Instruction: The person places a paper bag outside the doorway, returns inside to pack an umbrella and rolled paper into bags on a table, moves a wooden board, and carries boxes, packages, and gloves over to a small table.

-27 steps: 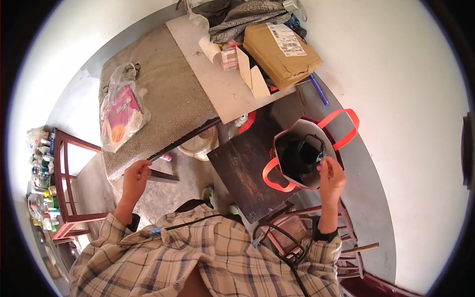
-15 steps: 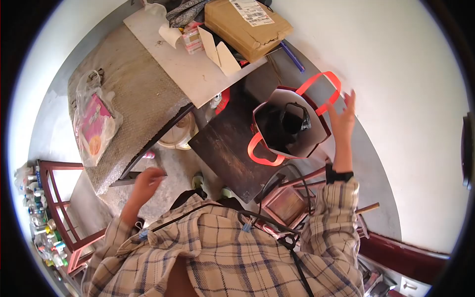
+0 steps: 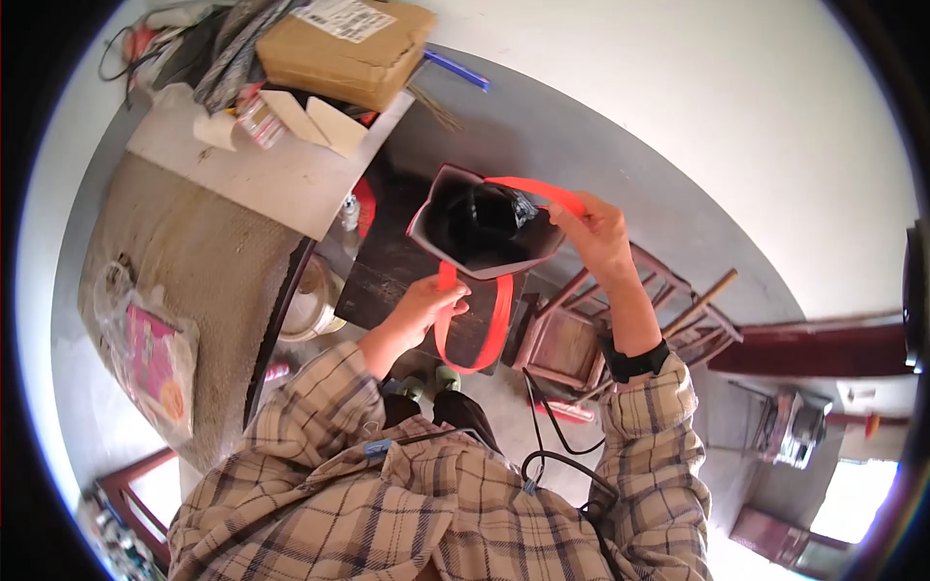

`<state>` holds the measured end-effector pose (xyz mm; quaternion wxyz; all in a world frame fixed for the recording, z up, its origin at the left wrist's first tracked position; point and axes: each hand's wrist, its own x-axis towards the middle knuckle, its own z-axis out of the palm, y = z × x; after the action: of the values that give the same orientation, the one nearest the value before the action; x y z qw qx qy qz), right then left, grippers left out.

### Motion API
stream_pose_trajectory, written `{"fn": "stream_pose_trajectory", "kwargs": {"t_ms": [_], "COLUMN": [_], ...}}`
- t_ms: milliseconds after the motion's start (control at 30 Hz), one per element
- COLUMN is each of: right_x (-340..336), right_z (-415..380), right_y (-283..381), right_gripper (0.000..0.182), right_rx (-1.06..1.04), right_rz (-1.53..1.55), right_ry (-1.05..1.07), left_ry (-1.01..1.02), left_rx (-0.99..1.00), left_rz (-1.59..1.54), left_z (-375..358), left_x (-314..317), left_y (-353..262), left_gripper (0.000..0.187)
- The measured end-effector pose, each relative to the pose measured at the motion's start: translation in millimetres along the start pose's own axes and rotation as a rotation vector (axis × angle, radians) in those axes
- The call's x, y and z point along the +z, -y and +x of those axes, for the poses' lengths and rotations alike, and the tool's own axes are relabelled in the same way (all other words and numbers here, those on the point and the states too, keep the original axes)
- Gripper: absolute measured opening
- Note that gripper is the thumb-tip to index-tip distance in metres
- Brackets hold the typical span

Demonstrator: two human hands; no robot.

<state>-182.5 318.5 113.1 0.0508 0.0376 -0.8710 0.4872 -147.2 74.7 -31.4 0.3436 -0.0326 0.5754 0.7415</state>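
Observation:
An open paper bag point(image 3: 489, 263) with red ribbon handles stands over the dark board in the middle, with something black inside it. My right hand point(image 3: 598, 237) is closed on the end of the far red handle point(image 3: 533, 186), at the bag's right rim. Just below the bag's front rim, my left hand point(image 3: 433, 302) has its fingers closed round one side of the near red handle point(image 3: 499, 324), which hangs down in a loop.
A cardboard box point(image 3: 339, 48) and papers lie on the table at the upper left. A plastic bag point(image 3: 155, 358) with a pink packet rests on the brown cover point(image 3: 208, 261). Wooden chairs point(image 3: 562, 349) stand at the right; a bucket point(image 3: 312, 300) is under the table.
The view has turned rightward. Both hands, open and apart before, have come to the bag and taken hold of its red handles. The near handle now hangs lower.

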Motion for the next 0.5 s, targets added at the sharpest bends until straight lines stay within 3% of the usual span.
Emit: {"fn": "stream_pose_trajectory", "kwargs": {"t_ms": [67,167,233,300,433,500], "right_x": [-5,5,7,3,-44,-65], "right_z": [-21,-54,-79,-111,-185,-227], "right_y": [22,35,44,63,98,96], "right_gripper": [0.021,0.021,0.019,0.019,0.02,0.02], "right_rx": [0.121,0.044,-0.011,-0.131,-0.113,-0.071], "right_rz": [0.231,0.424,0.32,0.175,0.151,0.344], "right_ry": [-0.089,-0.186,-0.196,-0.247,-0.388,-0.465], "left_ry": [0.2,0.355,0.427,0.561,0.809,0.811], "left_rx": [0.061,0.089,0.059,0.267,0.391,0.421], "left_rz": [-0.351,-0.357,-0.359,-0.048,0.094,0.147], "left_z": [-30,-59,-81,-97,-121,-134], "left_x": [0,24,52,88,153,185], "left_y": [-17,-66,-93,-114,-122,-109], "left_gripper": [0.016,0.019,0.021,0.025,0.038,0.045]}}
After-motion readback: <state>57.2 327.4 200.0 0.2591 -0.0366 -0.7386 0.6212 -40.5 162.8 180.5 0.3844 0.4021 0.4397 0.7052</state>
